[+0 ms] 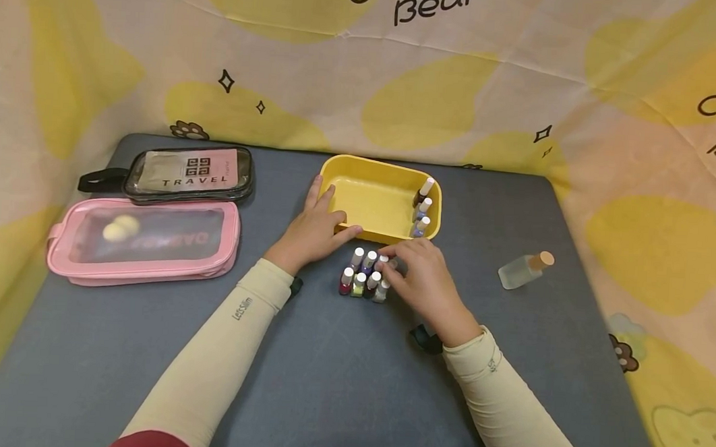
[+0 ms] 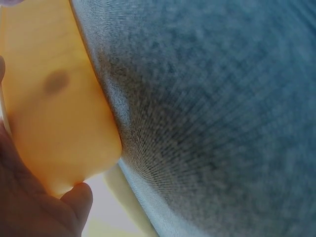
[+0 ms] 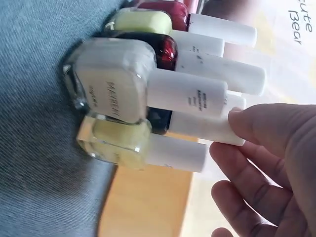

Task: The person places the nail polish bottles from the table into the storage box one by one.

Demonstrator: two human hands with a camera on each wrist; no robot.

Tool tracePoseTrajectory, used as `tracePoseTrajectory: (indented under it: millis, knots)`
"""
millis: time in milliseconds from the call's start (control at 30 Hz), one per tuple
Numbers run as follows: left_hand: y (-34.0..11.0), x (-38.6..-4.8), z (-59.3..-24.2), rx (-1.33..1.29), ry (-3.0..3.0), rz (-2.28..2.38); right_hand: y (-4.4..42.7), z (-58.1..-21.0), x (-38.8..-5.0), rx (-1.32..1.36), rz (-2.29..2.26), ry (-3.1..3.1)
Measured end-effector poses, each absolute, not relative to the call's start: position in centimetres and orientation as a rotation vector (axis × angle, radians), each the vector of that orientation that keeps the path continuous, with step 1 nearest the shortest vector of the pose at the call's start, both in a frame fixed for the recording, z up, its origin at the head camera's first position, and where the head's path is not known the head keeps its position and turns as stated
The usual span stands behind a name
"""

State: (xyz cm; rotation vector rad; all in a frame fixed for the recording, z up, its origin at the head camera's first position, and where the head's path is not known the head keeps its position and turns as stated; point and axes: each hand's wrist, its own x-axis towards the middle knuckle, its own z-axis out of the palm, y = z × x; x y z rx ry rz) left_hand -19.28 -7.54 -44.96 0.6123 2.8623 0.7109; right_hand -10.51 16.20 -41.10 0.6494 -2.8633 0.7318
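From the head we look down over the table (image 1: 325, 377) toward its far side, while left and right wrist views, near and rolled sideways, share the yellow tray (image 1: 365, 209).

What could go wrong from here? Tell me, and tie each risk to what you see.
1. The right hand pinches the white cap of a nail polish bottle packed close among others; lifting it could knock over the neighbouring bottles.
2. The left hand touches the yellow tray; a push might jolt it and upset the three bottles inside its right end.
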Motion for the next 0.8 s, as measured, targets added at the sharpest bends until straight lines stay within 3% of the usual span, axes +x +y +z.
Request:
tracePoseTrajectory:
  millis: [233,433,800]
  knots:
    - [-7.5,-19.3,-45.0,0.624,2.865,0.725,16.8,-37.6,-10.8,0.635,0.754,-2.76]
    - [-7.6,-19.3,-44.8,0.619,2.878,0.704,17.9,-35.3,-13.9,0.536,0.763,-2.7]
    - [-7.6,-19.2,-44.8,0.611,2.857,0.728,19.8,-39.5,-18.1,0.384,0.752,-2.878]
